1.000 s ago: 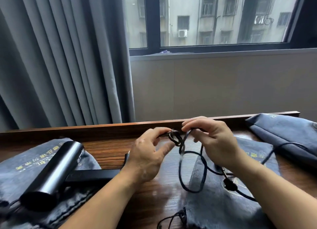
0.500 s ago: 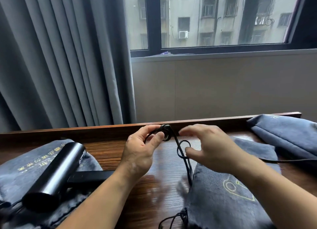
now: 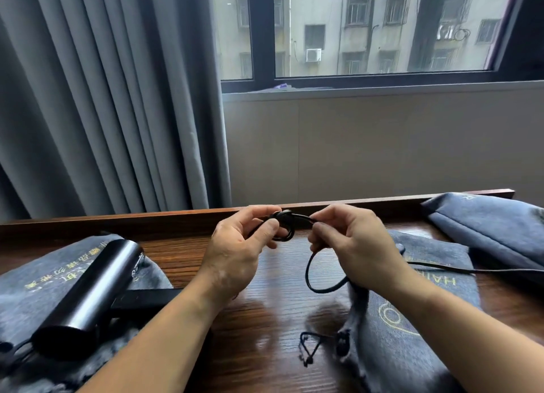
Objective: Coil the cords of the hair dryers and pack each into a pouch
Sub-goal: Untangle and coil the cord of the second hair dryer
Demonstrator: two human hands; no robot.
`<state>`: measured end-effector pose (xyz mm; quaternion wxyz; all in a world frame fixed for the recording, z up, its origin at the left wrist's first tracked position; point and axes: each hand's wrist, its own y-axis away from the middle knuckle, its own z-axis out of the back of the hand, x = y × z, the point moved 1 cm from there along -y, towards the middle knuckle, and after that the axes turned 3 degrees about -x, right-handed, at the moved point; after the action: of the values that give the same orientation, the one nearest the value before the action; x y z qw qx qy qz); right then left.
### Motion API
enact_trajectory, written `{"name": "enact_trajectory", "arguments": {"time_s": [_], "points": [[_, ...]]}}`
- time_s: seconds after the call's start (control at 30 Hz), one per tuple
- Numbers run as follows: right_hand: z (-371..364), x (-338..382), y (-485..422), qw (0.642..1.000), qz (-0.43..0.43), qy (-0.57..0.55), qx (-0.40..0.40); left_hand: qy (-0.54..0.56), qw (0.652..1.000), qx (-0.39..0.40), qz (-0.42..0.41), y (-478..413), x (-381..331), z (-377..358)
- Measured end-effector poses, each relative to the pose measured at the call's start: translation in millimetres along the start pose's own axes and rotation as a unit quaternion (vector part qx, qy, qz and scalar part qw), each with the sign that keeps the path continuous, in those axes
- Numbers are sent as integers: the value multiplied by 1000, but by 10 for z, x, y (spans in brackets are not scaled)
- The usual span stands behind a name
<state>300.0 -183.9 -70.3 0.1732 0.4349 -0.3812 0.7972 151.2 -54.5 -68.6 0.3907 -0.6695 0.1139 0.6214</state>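
A black hair dryer [image 3: 88,295] lies on a grey pouch [image 3: 44,278] at the left of the wooden table. My left hand [image 3: 238,254] pinches a small coil of the black cord [image 3: 316,288] above the table's middle. My right hand [image 3: 353,245] grips the same cord just to the right of the coil, and a loop hangs below it. A second grey pouch [image 3: 412,328] with yellow print lies under my right forearm, its drawstring [image 3: 309,348] trailing left. The cord runs off to the right across this pouch.
A third grey pouch [image 3: 485,227] lies at the far right of the table. A raised wooden ledge [image 3: 147,219] borders the table's back edge. Grey curtains [image 3: 103,98] hang at the left, with a window behind.
My right hand has closed on the cord next to the coil and drawn it taut toward the right. The hanging loop has become shorter. The left hand keeps its pinch.
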Motion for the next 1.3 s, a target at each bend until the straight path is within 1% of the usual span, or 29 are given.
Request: {"name": "enact_trajectory", "arguments": {"time_s": [0.07,0.17,0.23,0.33,0.43,0.5,0.63,0.73,0.83,0.9,0.97,1.03,1.1,1.13,1.17,1.2,1.23,1.27,1.3], "points": [[16,36,11,999,21,26,0,-14,1000,7,10,7,1,7],[-26,82,64,993,50,100,36,-22,999,22,23,19,-1,9],[-55,94,81,989,59,122,52,-18,999,39,26,31,-28,-7],[-33,91,48,991,60,116,43,-27,998,60,21,48,-56,-23],[-1,87,22,989,67,130,36,-58,995,83,11,66,-62,-29],[-4,77,34,988,73,129,49,-75,992,103,8,78,-52,-56],[-19,53,56,980,90,143,104,-99,986,131,15,89,-38,-71],[-7,38,29,987,72,116,87,-88,984,150,28,109,-67,-51],[-9,27,23,993,39,76,76,-115,987,107,24,92,-68,-65],[-25,22,21,995,32,45,79,-103,992,64,27,65,-51,-84],[-49,18,31,994,39,17,98,-51,998,-1,48,34,-16,-93],[-79,35,53,989,51,4,139,23,993,-67,90,8,18,-105],[-102,66,70,982,57,-5,178,86,983,-111,122,-20,37,-117],[-104,79,76,980,58,-7,191,98,980,-121,125,-29,50,-118],[-100,88,80,978,58,-6,201,83,983,-120,114,-35,60,-110],[-92,84,80,977,57,-5,207,32,990,-111,85,-32,76,-86],[-79,77,80,976,55,-4,212,-46,994,-89,38,-20,84,-60],[-63,63,83,975,55,-1,216,-139,988,-54,-33,-3,78,-29],[-46,54,83,974,58,6,218,-229,966,-19,-115,-3,67,7]]}}
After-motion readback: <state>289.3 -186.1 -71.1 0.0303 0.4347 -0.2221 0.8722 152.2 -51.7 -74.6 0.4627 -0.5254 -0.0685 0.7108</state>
